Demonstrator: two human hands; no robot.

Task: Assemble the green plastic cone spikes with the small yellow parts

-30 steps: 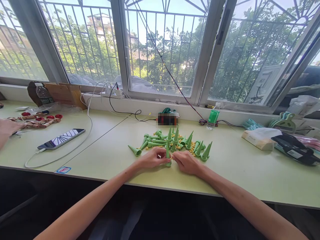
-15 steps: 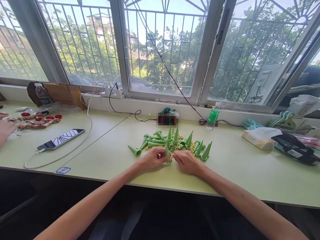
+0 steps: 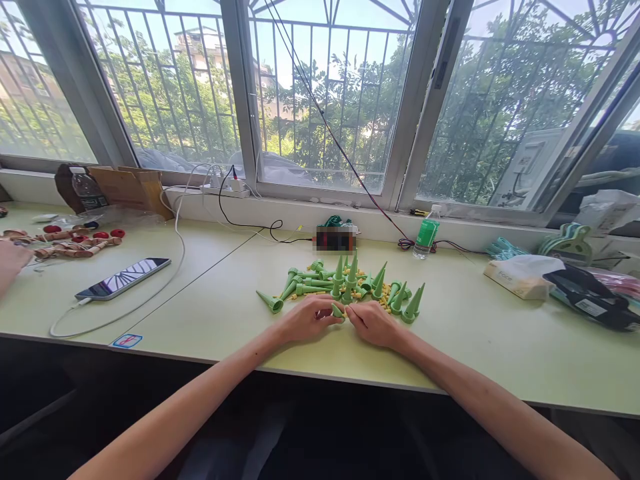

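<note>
My left hand (image 3: 311,319) is closed around a green plastic cone spike (image 3: 337,310), which it holds tilted just above the table. Close beside it, my right hand (image 3: 373,323) is pinched against the spike's collar end. A bit of yellow shows at its fingertips, apparently a small yellow plastic piece, mostly hidden by the fingers. Behind both hands lies a pile of similar green spikes (image 3: 313,289), some upright on their collars and others on their sides. Small yellow pieces (image 3: 385,301) are scattered among them. One green spike (image 3: 270,301) lies apart at the pile's left.
A phone (image 3: 123,279) on a white charging cable lies to the left. Past it, another person's hand (image 3: 13,263) is near wooden pieces with red balls (image 3: 100,235). At the back stands a water bottle (image 3: 426,233); a tissue pack (image 3: 517,275) sits at right.
The green spike in my left hand has tipped from upright to a slant, its point now lower. My right hand stays against it, almost unmoved.
</note>
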